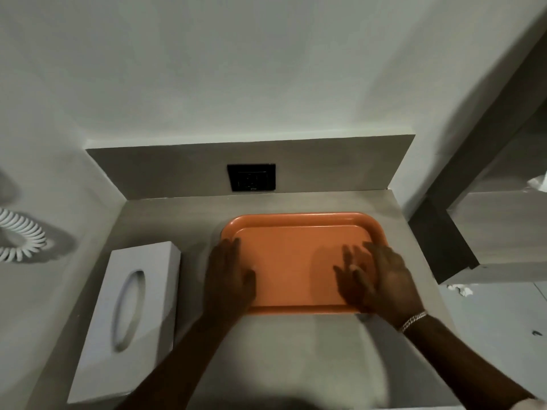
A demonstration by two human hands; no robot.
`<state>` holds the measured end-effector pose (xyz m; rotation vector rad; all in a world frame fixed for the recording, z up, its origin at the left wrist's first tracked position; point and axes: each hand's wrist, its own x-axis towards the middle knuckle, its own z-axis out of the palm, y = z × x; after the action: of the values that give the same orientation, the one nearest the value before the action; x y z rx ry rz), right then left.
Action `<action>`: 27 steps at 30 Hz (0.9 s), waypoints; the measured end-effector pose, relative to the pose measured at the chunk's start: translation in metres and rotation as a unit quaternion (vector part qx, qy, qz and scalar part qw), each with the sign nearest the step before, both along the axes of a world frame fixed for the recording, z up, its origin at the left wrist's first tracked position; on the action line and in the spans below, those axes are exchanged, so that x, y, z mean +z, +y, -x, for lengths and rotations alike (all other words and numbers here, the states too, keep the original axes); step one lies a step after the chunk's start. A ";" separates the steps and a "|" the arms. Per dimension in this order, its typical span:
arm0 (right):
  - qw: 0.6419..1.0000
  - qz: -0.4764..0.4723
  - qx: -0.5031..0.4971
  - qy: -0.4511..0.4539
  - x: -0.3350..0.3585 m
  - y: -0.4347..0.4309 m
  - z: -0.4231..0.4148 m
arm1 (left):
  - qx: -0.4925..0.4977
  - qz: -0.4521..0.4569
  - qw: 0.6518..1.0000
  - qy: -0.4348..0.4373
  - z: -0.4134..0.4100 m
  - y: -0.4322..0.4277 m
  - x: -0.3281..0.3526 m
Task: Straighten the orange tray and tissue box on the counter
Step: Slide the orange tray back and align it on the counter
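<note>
Dim, soft shadows on counter (165, 211); motion-blurred fingers (349, 261); wide-angle edge distortion

Blurred right-hand fingers (352, 261); coiled cord (20, 235) edge-cut

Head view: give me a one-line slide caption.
Both hands, left and right, over the orange tray; white tissue box beside it.

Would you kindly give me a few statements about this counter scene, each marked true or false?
1. Both hands, left hand and right hand, are over the orange tray. True.
2. The tissue box sits on the tray. False: it lies on the counter, left of the tray.
3. A bracelet is on the right wrist. True.
4. The tray holds cups. False: nothing shows on it but the hands.
</note>
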<state>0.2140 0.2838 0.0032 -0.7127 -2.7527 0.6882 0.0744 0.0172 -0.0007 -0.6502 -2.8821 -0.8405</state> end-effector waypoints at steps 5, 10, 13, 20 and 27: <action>0.989 -0.102 0.101 -0.043 -0.033 -0.061 -0.031 | -0.131 0.075 0.985 0.084 -0.069 0.006 -0.031; 0.980 -0.142 0.113 -0.077 -0.068 -0.084 -0.051 | -0.152 0.173 0.971 0.065 -0.094 -0.005 -0.057; 0.980 -0.153 0.102 -0.077 -0.079 -0.087 -0.056 | -0.152 0.203 0.966 0.055 -0.096 -0.009 -0.066; 0.979 -0.164 0.096 -0.071 -0.084 -0.082 -0.045 | -0.146 0.210 0.966 0.046 -0.087 -0.005 -0.071; 0.980 -0.158 0.096 -0.071 -0.084 -0.072 -0.020 | -0.136 0.211 0.967 0.039 -0.065 0.007 -0.067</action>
<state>0.2341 0.2118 -0.0807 -0.4479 -2.9886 0.2270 0.1389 0.0240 -0.0679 -1.1066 -2.9585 -0.1999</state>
